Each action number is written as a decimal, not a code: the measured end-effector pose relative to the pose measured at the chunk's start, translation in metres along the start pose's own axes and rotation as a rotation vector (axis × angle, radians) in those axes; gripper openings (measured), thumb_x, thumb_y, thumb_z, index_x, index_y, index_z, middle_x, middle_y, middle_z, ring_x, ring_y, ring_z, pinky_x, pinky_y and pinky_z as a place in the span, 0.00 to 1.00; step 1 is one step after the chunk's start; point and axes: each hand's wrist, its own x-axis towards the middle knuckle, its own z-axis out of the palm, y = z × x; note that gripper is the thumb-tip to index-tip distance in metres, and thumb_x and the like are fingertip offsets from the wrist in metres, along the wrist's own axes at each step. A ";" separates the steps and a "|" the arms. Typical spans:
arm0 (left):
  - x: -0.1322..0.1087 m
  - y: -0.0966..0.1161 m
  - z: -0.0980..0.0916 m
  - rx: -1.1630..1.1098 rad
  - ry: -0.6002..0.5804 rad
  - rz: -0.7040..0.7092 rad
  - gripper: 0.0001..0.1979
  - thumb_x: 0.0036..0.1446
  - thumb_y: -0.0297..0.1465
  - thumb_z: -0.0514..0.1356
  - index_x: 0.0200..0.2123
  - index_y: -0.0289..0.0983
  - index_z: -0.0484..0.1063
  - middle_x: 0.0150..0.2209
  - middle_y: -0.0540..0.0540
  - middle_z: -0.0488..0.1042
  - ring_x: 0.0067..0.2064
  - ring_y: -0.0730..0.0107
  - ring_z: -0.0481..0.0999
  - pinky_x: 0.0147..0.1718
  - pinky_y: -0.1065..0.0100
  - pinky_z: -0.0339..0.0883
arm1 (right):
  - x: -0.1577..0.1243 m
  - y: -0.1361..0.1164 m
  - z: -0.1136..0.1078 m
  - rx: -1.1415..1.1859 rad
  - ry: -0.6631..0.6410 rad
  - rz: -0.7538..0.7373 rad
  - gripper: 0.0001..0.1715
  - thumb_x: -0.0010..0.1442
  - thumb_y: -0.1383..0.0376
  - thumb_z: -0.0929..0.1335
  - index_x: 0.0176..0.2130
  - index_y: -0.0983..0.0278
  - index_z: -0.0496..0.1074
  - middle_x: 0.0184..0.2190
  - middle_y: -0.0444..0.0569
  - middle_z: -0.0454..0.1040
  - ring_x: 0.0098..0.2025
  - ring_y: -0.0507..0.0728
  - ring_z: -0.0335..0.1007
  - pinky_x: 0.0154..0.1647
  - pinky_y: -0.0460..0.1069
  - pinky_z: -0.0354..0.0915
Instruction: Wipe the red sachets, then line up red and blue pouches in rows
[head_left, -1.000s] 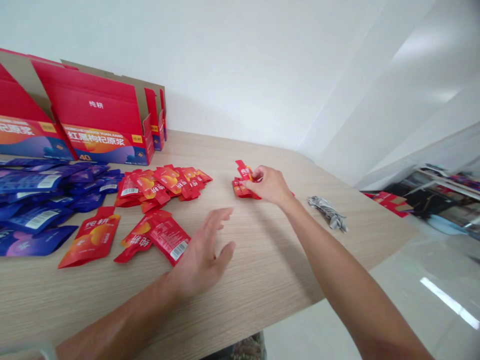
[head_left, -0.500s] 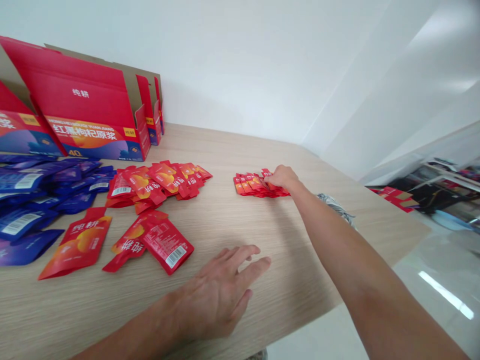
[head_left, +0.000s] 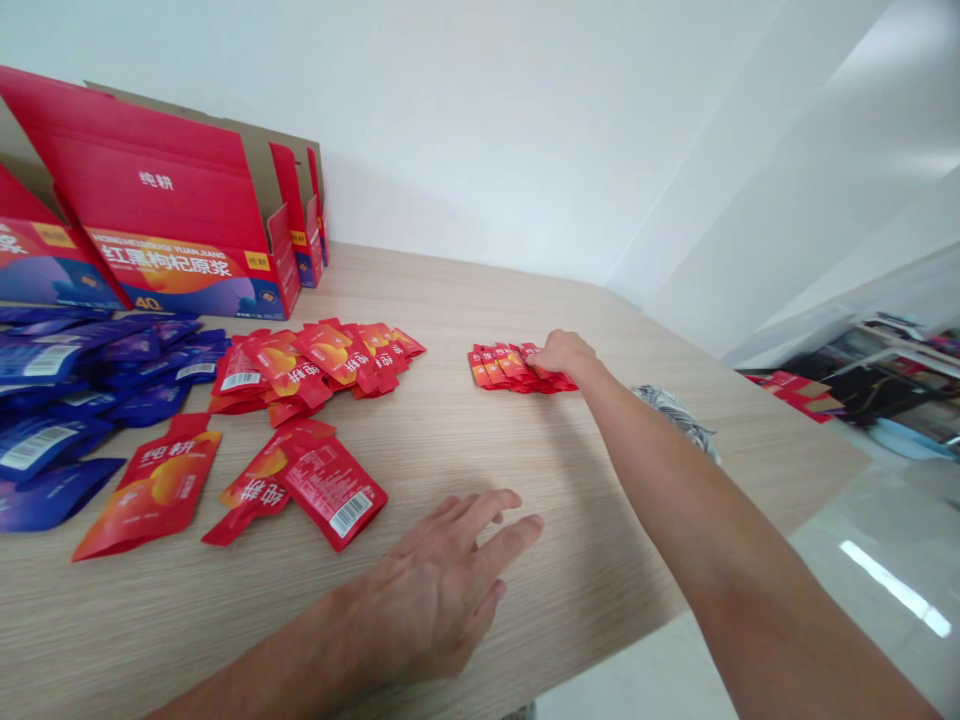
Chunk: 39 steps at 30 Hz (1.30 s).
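Note:
My right hand (head_left: 568,354) reaches across to the far side of the table, its fingers curled onto the right end of an overlapping row of small red pouches (head_left: 496,367). The fingertips are partly hidden, but they grip a pouch there. Closer to me, my left hand (head_left: 450,585) hovers low over the wood with its fingers apart and nothing in them. To its left, a red pouch (head_left: 336,490) lies barcode side up, partly over another red pouch (head_left: 259,478). A third single red pouch (head_left: 161,485) lies further left.
A heap of red pouches (head_left: 322,365) lies at the left middle, beside a pile of blue pouches (head_left: 112,375). Open red and blue cartons (head_left: 187,220) stand against the wall. A grey-white bundle (head_left: 679,418) lies behind my right forearm, near the table's right edge.
The pouch at my right hand sits slightly lower against the row. My left hand has hardly moved, and the view has shifted a little.

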 end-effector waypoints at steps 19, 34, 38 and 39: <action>0.029 -0.024 0.012 -0.066 0.322 -0.099 0.29 0.63 0.25 0.60 0.66 0.44 0.65 0.65 0.38 0.71 0.66 0.53 0.74 0.66 0.49 0.71 | -0.028 0.139 0.083 0.589 0.319 -0.255 0.81 0.46 0.39 0.81 0.78 0.70 0.44 0.78 0.72 0.49 0.79 0.76 0.49 0.78 0.67 0.51; 0.218 -0.110 0.006 0.320 0.272 -0.694 0.59 0.52 0.54 0.74 0.78 0.43 0.51 0.79 0.29 0.47 0.80 0.35 0.43 0.69 0.35 0.58 | 0.007 0.141 0.099 0.676 0.240 -0.348 1.00 0.34 0.36 0.84 0.79 0.74 0.32 0.79 0.78 0.35 0.82 0.76 0.33 0.81 0.65 0.41; 0.225 -0.113 0.011 0.383 0.249 -0.697 0.57 0.52 0.58 0.72 0.78 0.45 0.54 0.79 0.30 0.48 0.80 0.34 0.45 0.69 0.32 0.57 | 0.015 0.142 0.100 0.689 0.231 -0.393 0.99 0.34 0.36 0.84 0.79 0.70 0.33 0.80 0.75 0.36 0.82 0.76 0.34 0.81 0.67 0.40; 0.226 -0.114 0.012 0.386 0.250 -0.691 0.57 0.52 0.58 0.72 0.78 0.45 0.54 0.79 0.30 0.48 0.80 0.34 0.45 0.69 0.32 0.57 | 0.017 0.142 0.100 0.689 0.231 -0.399 0.98 0.35 0.36 0.84 0.79 0.70 0.33 0.80 0.74 0.37 0.82 0.76 0.35 0.81 0.67 0.41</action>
